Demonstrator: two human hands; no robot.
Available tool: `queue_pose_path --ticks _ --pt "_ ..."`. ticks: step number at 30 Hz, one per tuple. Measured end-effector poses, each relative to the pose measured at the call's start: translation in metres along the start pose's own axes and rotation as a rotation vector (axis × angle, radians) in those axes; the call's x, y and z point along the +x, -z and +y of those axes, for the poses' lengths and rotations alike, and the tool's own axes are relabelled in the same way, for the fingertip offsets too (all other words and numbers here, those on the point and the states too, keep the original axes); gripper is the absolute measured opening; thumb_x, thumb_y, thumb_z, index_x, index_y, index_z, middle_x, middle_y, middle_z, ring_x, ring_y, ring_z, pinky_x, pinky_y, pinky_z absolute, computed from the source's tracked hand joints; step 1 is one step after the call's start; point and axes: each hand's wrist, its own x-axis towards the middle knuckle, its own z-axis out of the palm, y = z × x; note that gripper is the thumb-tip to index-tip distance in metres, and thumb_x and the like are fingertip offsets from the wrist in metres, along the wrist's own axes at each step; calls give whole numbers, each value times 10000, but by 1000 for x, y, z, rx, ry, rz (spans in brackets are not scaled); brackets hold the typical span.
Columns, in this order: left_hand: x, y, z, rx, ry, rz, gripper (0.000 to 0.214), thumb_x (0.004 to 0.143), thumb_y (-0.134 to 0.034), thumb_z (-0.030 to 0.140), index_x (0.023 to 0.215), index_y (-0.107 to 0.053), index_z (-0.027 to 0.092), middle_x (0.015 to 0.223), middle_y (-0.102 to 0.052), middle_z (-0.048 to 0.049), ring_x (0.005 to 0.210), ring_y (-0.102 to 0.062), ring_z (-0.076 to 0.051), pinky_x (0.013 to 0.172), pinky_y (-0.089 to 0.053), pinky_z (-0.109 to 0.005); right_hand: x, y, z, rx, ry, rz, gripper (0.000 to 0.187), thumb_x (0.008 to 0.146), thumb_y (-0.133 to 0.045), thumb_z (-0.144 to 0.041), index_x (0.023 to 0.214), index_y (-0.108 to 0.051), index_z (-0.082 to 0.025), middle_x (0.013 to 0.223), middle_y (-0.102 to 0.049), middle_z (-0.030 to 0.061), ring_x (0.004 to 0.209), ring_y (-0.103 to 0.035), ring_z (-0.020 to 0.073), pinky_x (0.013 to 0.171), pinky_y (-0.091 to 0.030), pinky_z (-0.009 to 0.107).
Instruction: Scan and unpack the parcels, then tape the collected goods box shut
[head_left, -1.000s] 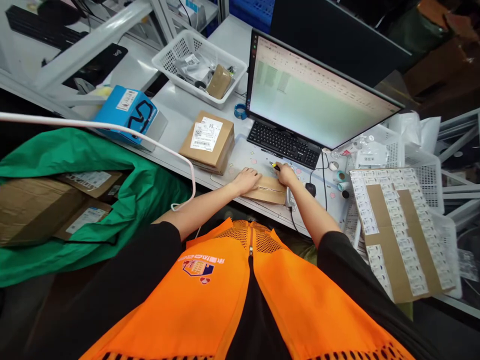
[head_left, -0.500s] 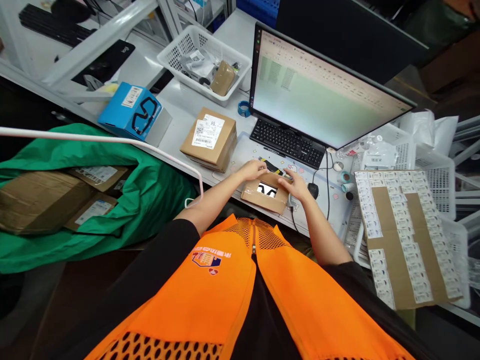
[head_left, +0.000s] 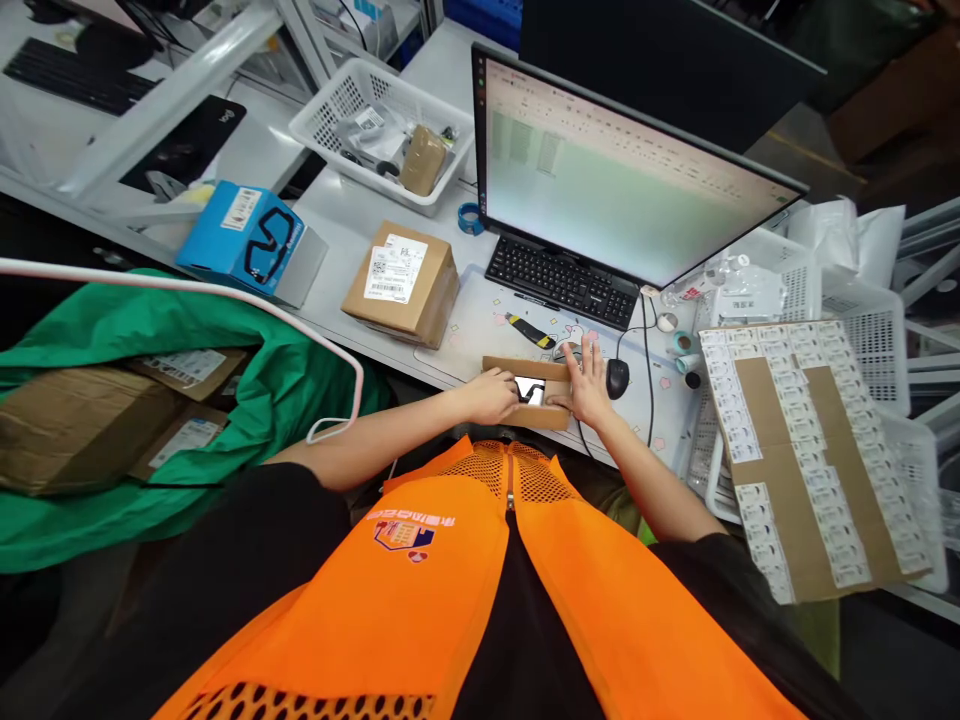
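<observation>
A small cardboard box (head_left: 534,392) lay at the near edge of the desk (head_left: 352,225), directly in front of the person, its long axis running left to right along that edge. Both hands flanked it: the left hand (head_left: 491,395) rested at its left end with the fingers curled against the opened top, and the right hand (head_left: 589,385) lay on its right end, fingers spread flat and slack rather than clenched. Neither hand was clearly nearer; the box sat between them, touching both. Its top gaped, and something white and glossy with a dark mark showed inside, too small to identify. The cardboard looked matte brown and stiff. Just beyond the box lay a yellow and black box cutter (head_left: 527,331), and a black mouse (head_left: 616,377) sat just beside the right hand. Farther back stood a black keyboard (head_left: 559,282) beneath a lit monitor (head_left: 615,195). A larger labelled box (head_left: 401,282) sat well to the left.
</observation>
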Motion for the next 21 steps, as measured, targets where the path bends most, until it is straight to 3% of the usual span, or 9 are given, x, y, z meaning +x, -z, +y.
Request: queue_pose_path --ticks 3,6,9,12,14,17,21 --pt "-30 -9 -6 -212 -71 -106 226 771 -715 289 936 -842 377 1267 -790 -29 1439 -547 -335 1306 -274 -480 0 5 -1 -42 50 -40 1212 871 -851 -532 1782 -87 -298 1834 125 153 1679 99 471 1289 -140 740" --pt "-50 -18 -21 -254 -1 28 364 720 -729 188 981 -823 424 1265 -790 7 1454 -563 -297 1344 -177 -475 2 9 -8 -61 108 -38 1028 936 -793 -423 1771 -207 -288 1843 46 152 1691 76 434 1308 -118 719" --pt "-55 -23 -33 -133 47 130 515 760 -663 106 1128 -804 437 1382 -746 -9 1470 -541 -306 1326 -154 -527 -1 17 -15 -60 298 -67 652 1044 -591 -236 1680 -461 -297 1832 -154 123 1706 -65 346 1340 -136 647" --pt "-50 -20 -31 -90 58 91 532 819 -617 99 1193 -797 433 1460 -706 -24 1422 -544 -325 1271 -246 -544 -9 26 -13 -37 542 -195 505 1039 -527 -146 1489 -687 -309 1791 -307 83 1674 -251 310 1345 -198 603" --pt "-43 -15 -26 -93 77 70 459 855 -615 129 1163 -802 414 1476 -695 -26 1382 -542 -332 1224 -306 -540 -13 32 -9 -66 604 -244 509 1011 -545 -118 1448 -717 -316 1794 -302 56 1675 -246 323 1345 -186 623" --pt "-36 -4 -21 -53 65 73 345 902 -607 155 1100 -786 373 1434 -708 -50 1336 -536 -330 1157 -361 -511 -14 34 -5 -147 561 -242 654 972 -537 -53 1534 -637 -371 1810 -255 8 1699 -135 330 1345 -112 671" --pt "-42 14 -35 58 -8 96 206 958 -616 199 1067 -746 316 1233 -731 -108 1176 -582 -303 1062 -433 -435 -6 28 -10 -166 498 -245 735 921 -600 -36 1548 -611 -419 1822 -222 -29 1705 -68 351 1337 -93 697"
